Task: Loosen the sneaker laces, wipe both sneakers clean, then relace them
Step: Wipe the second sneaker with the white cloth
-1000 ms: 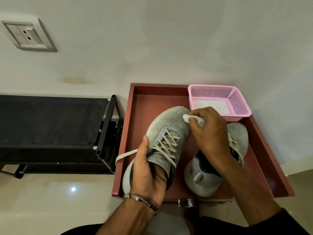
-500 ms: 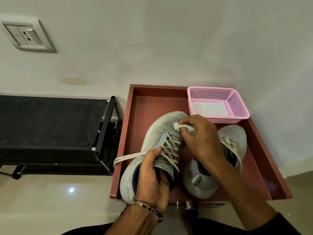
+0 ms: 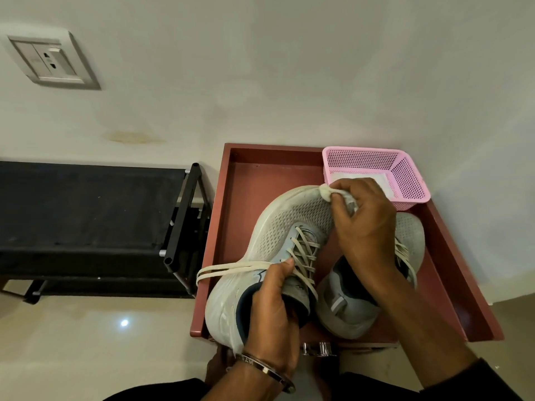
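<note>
We are gripping the left-hand sneaker [image 3: 278,241] by its collar with our left hand [image 3: 275,311], thumb lying over the tongue and fingers tucked inside the opening, and we are tilting it up off the red tray [image 3: 246,180]. Our right hand [image 3: 364,224] is pinching a small wad of white wipe [image 3: 328,193] and pressing it against the toe of that sneaker, just beyond our knuckles. The second sneaker [image 3: 350,314] is lying flat in the tray under our right wrist, partly hidden by it. A pink basket [image 3: 405,172] with more white wipes inside is sitting just past our right hand, in the tray's far corner.

We judge the risks to be these. The loosened lace ends [image 3: 228,270] are trailing out beside our left thumb and over the tray's edge, so they could snag on it or slip out of an eyelet if we turn the shoe sharply. Since only one hand is steadying the sneaker, pushing hard on the toe could twist it out of our grip. A wide wiping stroke could also be knocking our right knuckles into the basket.
</note>
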A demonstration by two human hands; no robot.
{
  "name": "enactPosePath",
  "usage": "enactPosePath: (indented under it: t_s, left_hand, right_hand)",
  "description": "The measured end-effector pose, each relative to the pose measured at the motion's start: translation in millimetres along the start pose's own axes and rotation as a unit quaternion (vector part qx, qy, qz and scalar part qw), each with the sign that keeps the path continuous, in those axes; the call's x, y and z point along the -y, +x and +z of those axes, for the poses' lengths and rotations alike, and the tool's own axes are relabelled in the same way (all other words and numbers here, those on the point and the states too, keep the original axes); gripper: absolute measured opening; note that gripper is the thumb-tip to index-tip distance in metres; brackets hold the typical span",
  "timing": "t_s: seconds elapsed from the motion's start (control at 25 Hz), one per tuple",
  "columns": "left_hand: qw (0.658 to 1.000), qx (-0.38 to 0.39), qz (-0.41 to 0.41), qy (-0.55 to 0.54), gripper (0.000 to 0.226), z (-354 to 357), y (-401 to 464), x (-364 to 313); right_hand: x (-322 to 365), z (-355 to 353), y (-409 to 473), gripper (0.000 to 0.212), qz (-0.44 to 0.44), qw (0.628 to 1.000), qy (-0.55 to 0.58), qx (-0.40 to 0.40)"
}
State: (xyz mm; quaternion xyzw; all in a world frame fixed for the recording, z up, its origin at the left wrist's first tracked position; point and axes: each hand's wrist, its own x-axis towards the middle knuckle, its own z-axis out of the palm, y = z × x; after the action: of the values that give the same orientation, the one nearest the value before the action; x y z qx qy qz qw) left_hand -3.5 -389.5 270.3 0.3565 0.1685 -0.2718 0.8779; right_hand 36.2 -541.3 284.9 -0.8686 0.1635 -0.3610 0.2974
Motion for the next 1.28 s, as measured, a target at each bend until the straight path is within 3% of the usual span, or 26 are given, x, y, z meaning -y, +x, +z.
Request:
enactPosePath:
  t_s: [0.08,0.24,0.44,0.6,0.68,0.8,1.0,1.16,1.28]
  left_hand:
    - [0.999,-0.002,0.023,0.039,0.053,-2,0,2]
    - [0.989,-0.025,0.050,0.136,0.047,-4,-2,-2]
    - [0.956,-0.002,0.103,0.274,0.011,-2,-10,-5]
    - [0.955,-0.037,0.125,0.267,0.012,-4,-8,-5]
    - [0.957,-0.046,0.122,0.260,0.014,-4,-7,-6]
    - [0.958,-0.040,0.121,0.256,0.020,-2,-9,-5]
    - [0.959,-0.064,0.120,0.251,0.037,-2,-4,-5]
    - [0.951,-0.056,0.144,0.269,0.019,-1,-10,-2]
    - [0.946,-0.049,0.169,0.273,0.017,1,-9,-5]
  right_hand:
    - [4,0,-1,0.012,0.015,1.000,0.006,0.008]
    - [17,10,-17,0.014,-0.052,0.987,0.036,0.148]
    - [-5,-8,7,0.013,0.023,1.000,-0.004,0.012]
    - [16,1,-12,0.015,-0.035,0.991,0.037,0.122]
    - [9,0,-7,0.015,-0.031,0.994,0.043,0.097]
    - [-8,-8,6,0.014,0.043,0.999,0.022,0.009]
    - [12,-1,-9,0.016,-0.035,0.994,0.053,0.089]
    - [-5,-10,4,0.014,0.030,0.999,0.043,0.000]
    - [10,-6,-5,0.015,-0.019,0.997,0.058,0.047]
